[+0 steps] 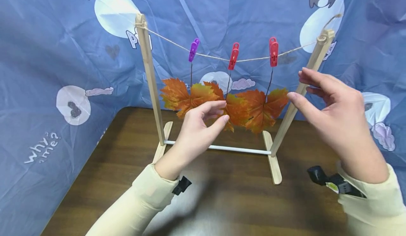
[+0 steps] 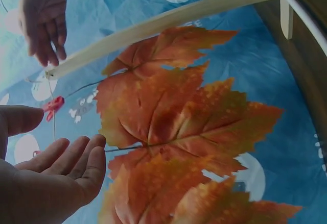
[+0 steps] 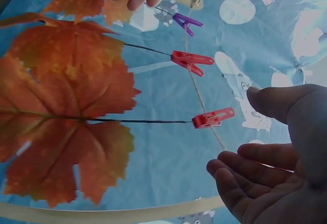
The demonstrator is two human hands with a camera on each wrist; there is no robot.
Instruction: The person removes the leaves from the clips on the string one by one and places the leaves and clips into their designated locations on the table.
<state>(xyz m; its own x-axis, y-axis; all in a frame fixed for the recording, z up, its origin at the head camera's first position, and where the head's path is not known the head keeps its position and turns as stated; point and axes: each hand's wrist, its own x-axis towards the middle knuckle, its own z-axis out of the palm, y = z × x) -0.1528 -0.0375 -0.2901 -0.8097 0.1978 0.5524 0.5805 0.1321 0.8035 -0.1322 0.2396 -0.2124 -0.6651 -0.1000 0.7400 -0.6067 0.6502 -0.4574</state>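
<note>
Three orange artificial maple leaves hang by dark stems from a twine line (image 1: 171, 41). A purple clothespin (image 1: 194, 50) clips the left leaf (image 1: 176, 92). Red clothespins hold the other two: one (image 1: 233, 56) the middle leaf (image 1: 238, 110), the other (image 1: 274, 52) the right leaf (image 1: 262, 115). My left hand (image 1: 198, 125) hovers before the middle leaf, partly covering it, fingers loosely bent and grasping nothing. Beside the right post, my right hand (image 1: 337, 114) is raised with thumb and fingers apart. In the right wrist view, that empty hand (image 3: 271, 173) is near the right clothespin (image 3: 212, 118).
The twine is tied between two wooden posts, left (image 1: 147, 63) and right (image 1: 290, 114), on flat wooden feet. A white rod (image 1: 241, 149) joins them low down. The stand is on a brown wooden table (image 1: 127, 172), with a blue printed cloth (image 1: 41, 70) behind.
</note>
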